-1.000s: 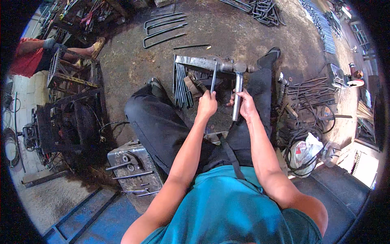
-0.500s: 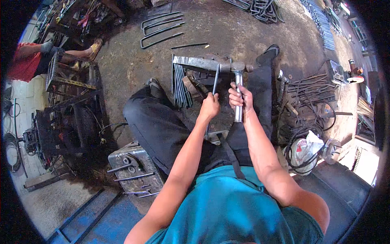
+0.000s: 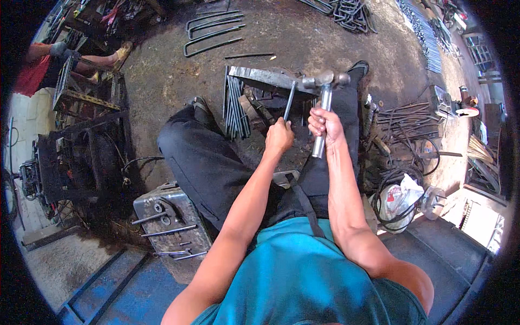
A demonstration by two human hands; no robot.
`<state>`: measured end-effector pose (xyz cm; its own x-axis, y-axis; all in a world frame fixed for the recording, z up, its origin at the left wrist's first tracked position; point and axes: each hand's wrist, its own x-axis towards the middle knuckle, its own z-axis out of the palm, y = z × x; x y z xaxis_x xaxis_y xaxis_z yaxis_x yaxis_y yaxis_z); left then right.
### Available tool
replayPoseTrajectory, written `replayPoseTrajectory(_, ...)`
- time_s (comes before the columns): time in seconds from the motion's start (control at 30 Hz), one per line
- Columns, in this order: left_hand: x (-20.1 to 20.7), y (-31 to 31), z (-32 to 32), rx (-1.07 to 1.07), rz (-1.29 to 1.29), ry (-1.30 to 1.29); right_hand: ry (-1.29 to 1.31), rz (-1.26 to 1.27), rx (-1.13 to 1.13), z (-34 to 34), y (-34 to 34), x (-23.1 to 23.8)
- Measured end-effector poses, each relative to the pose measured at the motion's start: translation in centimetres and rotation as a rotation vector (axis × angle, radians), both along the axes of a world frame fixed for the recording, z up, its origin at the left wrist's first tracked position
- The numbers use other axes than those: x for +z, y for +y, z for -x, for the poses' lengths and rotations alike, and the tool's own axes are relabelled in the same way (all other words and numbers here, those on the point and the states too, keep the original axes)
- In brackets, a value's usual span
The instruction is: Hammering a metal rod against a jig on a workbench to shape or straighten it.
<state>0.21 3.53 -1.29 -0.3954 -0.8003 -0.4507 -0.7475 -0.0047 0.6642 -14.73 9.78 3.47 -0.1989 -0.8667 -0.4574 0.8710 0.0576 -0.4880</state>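
My left hand (image 3: 279, 135) is closed around a steel rod (image 3: 290, 101). The rod's far end rests against the near edge of a thick metal slab (image 3: 260, 76), which looks like an anvil. In my right hand (image 3: 325, 124) is a ball-peen hammer (image 3: 326, 80), gripped partway along its shiny metal handle. The hammer head hovers just right of the rod's end, by the slab's right end. A bundle of straight rods (image 3: 236, 111) leans under the slab's left end, beside a rusty block (image 3: 250, 110).
Bent U-shaped rods (image 3: 214, 43) and one straight rod (image 3: 249, 56) lie beyond the slab. A metal block with rods on it (image 3: 173, 227) stands left of my legs. Cables and a white plastic bag (image 3: 400, 200) lie at right. Another person's gloved hand (image 3: 58, 49) shows far left.
The hammer has moved slightly right and tilted, and its head is farther from the rod. My left hand keeps its hold on the rod. The whole view has shifted a little.
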Motion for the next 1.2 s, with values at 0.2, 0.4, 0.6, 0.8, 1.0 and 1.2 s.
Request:
replayPoseTrajectory(0.2,-0.1,-0.2,0.4,-0.003,-0.005,0.036,0.618,-0.165,0.096,1.2,-2.6,4.8)
replayPoseTrajectory(0.4,0.0,-0.1,-0.1,-0.006,-0.026,0.008,0.628,-0.311,0.030,-2.1,-2.7,1.2)
replayPoseTrajectory(0.6,-1.1,-0.4,-0.8,0.028,-0.037,0.043,0.620,-0.360,-0.017,-3.1,-1.6,-0.4)
replayPoseTrajectory(0.8,-0.7,-1.0,-1.4,0.018,-0.053,0.045,0.772,-0.434,-0.008,-3.1,-1.3,-1.0)
replayPoseTrajectory(1.0,0.3,-1.2,-1.5,-0.013,-0.044,0.026,0.811,-0.506,-0.006,-3.5,-1.3,-1.5)
replayPoseTrajectory(1.2,1.6,-0.9,-1.6,0.001,0.040,-0.087,0.737,-0.678,0.043,-3.9,-1.4,-1.4)
